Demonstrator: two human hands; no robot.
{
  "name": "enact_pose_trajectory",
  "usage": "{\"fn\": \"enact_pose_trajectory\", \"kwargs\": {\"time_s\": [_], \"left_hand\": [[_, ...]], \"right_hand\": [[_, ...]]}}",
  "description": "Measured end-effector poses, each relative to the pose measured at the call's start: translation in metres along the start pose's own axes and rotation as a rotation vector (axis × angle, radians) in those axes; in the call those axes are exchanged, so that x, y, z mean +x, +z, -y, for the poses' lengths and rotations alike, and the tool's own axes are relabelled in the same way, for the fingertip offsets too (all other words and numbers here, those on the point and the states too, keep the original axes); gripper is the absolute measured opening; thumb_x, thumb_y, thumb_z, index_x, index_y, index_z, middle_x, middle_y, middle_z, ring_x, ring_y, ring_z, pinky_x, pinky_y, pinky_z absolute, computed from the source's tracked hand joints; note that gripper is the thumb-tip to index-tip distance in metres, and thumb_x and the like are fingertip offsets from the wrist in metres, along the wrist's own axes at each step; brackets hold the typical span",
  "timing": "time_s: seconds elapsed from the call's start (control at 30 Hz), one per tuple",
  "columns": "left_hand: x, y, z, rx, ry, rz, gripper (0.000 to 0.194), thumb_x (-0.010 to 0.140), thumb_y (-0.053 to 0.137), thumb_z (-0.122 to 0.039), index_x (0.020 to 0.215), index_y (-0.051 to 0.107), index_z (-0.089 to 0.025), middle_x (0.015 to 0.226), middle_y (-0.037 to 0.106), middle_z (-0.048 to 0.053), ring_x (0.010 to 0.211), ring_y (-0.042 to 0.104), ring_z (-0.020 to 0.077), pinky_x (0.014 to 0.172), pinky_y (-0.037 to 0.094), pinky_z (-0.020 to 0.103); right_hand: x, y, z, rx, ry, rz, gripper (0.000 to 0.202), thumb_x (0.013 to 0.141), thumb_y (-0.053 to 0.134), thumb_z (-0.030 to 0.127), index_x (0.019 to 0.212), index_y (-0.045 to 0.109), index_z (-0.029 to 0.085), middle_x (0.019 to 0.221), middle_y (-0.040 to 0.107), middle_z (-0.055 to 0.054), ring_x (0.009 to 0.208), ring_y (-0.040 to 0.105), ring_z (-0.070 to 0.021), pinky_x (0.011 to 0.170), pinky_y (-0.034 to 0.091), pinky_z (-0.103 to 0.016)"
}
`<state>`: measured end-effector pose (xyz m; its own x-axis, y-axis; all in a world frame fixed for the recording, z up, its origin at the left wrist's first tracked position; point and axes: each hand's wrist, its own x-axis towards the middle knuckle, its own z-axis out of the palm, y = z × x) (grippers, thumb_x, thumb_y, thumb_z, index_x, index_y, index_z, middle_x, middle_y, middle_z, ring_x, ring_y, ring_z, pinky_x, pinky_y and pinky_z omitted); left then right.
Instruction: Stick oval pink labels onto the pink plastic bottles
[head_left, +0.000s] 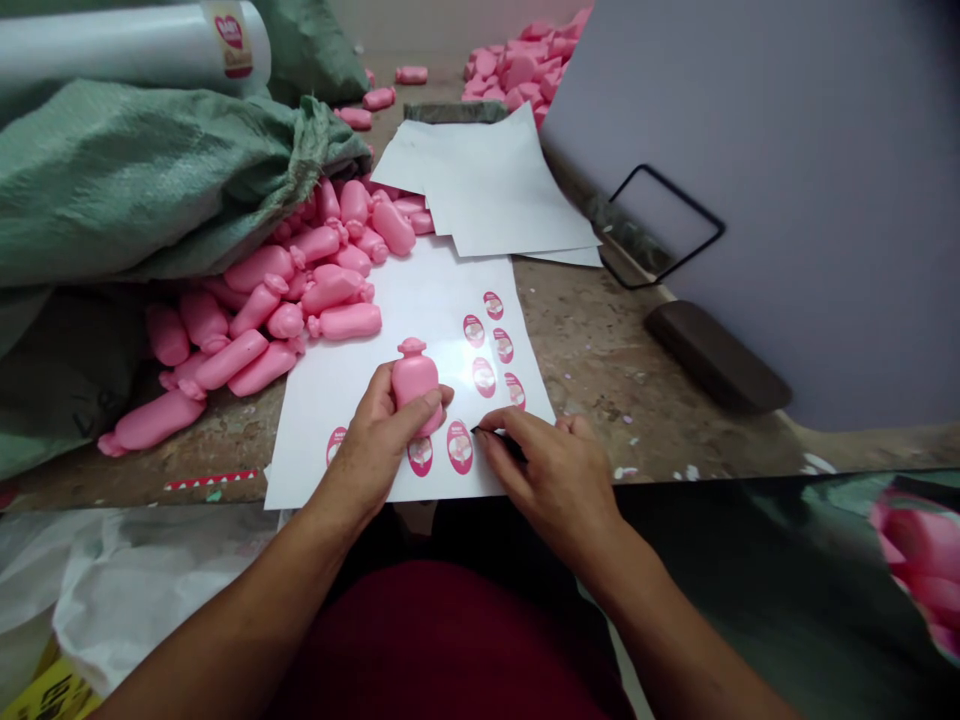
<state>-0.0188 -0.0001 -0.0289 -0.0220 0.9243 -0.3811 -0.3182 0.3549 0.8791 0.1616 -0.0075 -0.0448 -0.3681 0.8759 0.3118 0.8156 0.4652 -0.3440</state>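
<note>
In my left hand [382, 430] is a small pink plastic bottle [415, 383], held upright with the thumb across its lower front. Under both hands lies a white sticker sheet [442, 285] bearing several oval pink labels [460, 447]. My right hand [551, 470] is closed round a thin dark pointed tool [511, 446]; most of it is hidden by the fingers. Its tip is beside the right edge of one oval label, and I cannot tell whether it touches. The left hand hovers over the lower labels, partly covering one of them.
Many pink bottles [330, 285] spill from a green sack [165, 180] on the left. Blank white sheets [510, 190] lie behind the sticker sheet. At right stands a large pale panel [787, 200] with a black wire frame [705, 215]. More pink bottles [521, 65] are heaped at the back.
</note>
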Motion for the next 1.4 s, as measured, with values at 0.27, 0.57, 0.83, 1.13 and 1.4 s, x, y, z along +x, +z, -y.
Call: {"fn": "enact_pose_trajectory", "kwargs": {"time_s": [0.27,0.57,0.83,1.13,1.4], "left_hand": [[0.0010,-0.0021,0.0035,0.006,0.015,0.019,0.039,0.082,0.073,-0.032,0.115,0.056,-0.020,0.101,0.072,0.004,0.105,0.064,0.0207,0.097,0.048,0.037],[0.0019,-0.0010,0.0026,-0.002,0.012,0.001,0.037,0.082,0.072,-0.030,0.113,0.055,-0.019,0.100,0.072,0.005,0.100,0.065,0.0203,0.094,0.048,0.037],[0.0016,-0.0003,0.0023,0.004,0.008,0.002,0.038,0.081,0.073,-0.031,0.112,0.055,-0.020,0.100,0.072,0.005,0.101,0.065,0.0211,0.093,0.048,0.038],[-0.0004,-0.0012,0.0016,-0.014,0.004,0.005,0.039,0.081,0.073,-0.032,0.113,0.055,-0.020,0.099,0.072,0.005,0.099,0.065,0.0208,0.094,0.048,0.039],[0.0028,-0.0006,0.0034,-0.044,0.012,0.003,0.038,0.082,0.073,-0.030,0.114,0.055,-0.020,0.098,0.072,0.004,0.099,0.066,0.0210,0.096,0.048,0.040]], "right_hand": [[0.0008,0.0018,0.0000,-0.001,0.012,-0.005,0.018,0.097,0.054,0.025,0.088,0.069,0.020,0.073,0.075,0.000,0.054,0.051,-0.0156,0.067,0.029,-0.033],[-0.0023,0.0006,-0.0037,0.037,0.036,0.010,0.018,0.097,0.054,0.026,0.090,0.069,0.021,0.075,0.076,0.000,0.055,0.053,-0.0163,0.069,0.030,-0.033],[0.0015,0.0046,0.0015,-0.004,0.031,-0.015,0.017,0.096,0.056,0.025,0.088,0.069,0.019,0.072,0.074,0.000,0.053,0.050,-0.0154,0.068,0.026,-0.033],[0.0015,0.0025,-0.0009,-0.022,0.018,-0.028,0.018,0.097,0.054,0.026,0.089,0.069,0.020,0.073,0.075,0.000,0.052,0.047,-0.0158,0.067,0.027,-0.033],[0.0041,0.0084,0.0011,-0.049,0.035,-0.012,0.023,0.097,0.056,0.036,0.085,0.068,0.020,0.067,0.072,0.000,0.051,0.049,-0.0151,0.070,0.027,-0.034]]}}
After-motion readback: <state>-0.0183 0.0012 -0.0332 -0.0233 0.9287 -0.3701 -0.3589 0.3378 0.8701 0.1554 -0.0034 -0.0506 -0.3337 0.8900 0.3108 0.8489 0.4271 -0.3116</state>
